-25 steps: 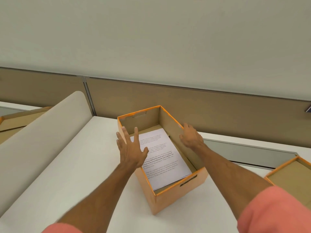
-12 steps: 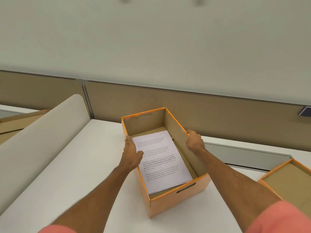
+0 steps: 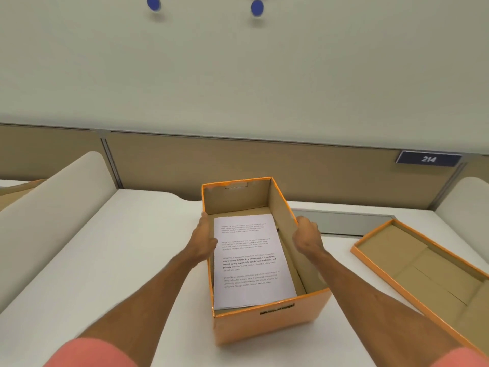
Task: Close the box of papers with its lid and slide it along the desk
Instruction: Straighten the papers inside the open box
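Since a second ago: swung from skewed to nearly square with the bench point(image 3: 79, 274) edges, box point(image 3: 264, 321) now gripped on both long walls instead of merely approached. From the left: left hand point(image 3: 203, 242) closed over the left rim, thumb side up; printed papers point(image 3: 248, 260) lying flat inside, filling most of the floor; right hand point(image 3: 307, 237) clamped on the right rim, fingers hidden behind the wall. Further right, near the bench's right edge, lid point(image 3: 423, 271) lying upside down, well apart from the box. Probably still squaring up before capping. Best done by keeping pressure even on both walls, stopping once parallel to the back edge, then releasing one side to fetch and flip the lid, seating all four corners without creasing the top sheet.
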A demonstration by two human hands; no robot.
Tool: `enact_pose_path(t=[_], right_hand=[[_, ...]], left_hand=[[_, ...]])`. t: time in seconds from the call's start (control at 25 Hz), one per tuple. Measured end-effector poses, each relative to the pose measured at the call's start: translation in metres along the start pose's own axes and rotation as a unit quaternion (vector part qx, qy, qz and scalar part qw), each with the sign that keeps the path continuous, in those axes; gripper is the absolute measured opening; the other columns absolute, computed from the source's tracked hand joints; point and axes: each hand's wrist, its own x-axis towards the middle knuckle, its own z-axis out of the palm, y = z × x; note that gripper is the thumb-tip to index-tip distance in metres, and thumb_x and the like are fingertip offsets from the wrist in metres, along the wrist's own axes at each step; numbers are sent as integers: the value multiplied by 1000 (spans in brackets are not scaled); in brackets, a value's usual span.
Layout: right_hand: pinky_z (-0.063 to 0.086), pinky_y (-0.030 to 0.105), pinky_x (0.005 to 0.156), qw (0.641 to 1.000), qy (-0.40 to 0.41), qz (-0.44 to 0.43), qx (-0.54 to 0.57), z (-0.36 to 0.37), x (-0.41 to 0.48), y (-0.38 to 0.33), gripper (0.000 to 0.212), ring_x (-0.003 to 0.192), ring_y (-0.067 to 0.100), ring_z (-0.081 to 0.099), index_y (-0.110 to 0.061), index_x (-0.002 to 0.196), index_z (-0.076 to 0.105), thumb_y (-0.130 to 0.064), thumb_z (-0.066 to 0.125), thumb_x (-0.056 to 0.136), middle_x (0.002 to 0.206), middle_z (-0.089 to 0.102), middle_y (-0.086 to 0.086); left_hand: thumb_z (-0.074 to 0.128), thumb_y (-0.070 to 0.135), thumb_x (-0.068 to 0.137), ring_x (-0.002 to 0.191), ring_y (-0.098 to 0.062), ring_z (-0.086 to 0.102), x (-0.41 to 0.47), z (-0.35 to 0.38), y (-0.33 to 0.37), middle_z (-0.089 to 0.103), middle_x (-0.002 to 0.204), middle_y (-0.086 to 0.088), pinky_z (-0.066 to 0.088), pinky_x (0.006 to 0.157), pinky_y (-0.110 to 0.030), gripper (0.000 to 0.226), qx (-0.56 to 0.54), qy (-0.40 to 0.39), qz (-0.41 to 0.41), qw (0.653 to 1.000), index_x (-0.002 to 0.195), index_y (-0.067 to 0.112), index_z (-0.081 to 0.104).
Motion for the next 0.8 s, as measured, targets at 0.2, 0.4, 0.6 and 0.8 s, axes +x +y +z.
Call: enact_pose_path(t=[0.2,0.4,0.6,0.8], right_hand=[[47,41,77,999,16,29,-10,-8,-56,40,26,103,42,57,1,113,53,2,38,92,114,58,24],[50,41,78,997,43,59,-5,-11,-98,66,20,102,39,60,2,111,55,0,46,92,112,60,23],[44,38,70,993,61,97,28,-15,-121,80,18,101,39,60,3,106,57,0,49,90,110,61,22],[42,35,66,992,74,94,32,-11,-129,84,19,97,36,63,2,110,57,-4,52,93,108,64,20]], left_hand=[[59,14,93,145,-30,30,-42,28,16,22,160,-10,34,115,-49,82,19,-32,-5,999,154,16,3],[54,4,93,152,-27,6,-67,53,25,-4,164,-8,18,120,-38,87,93,-41,-30,994,154,11,-7],[48,-8,90,152,-26,-1,-82,65,30,-7,164,-9,13,121,-36,86,116,-66,-28,991,153,8,-8],[48,-5,92,152,-28,1,-88,76,28,-6,164,-9,13,121,-37,84,112,-40,-15,993,153,10,-7]])
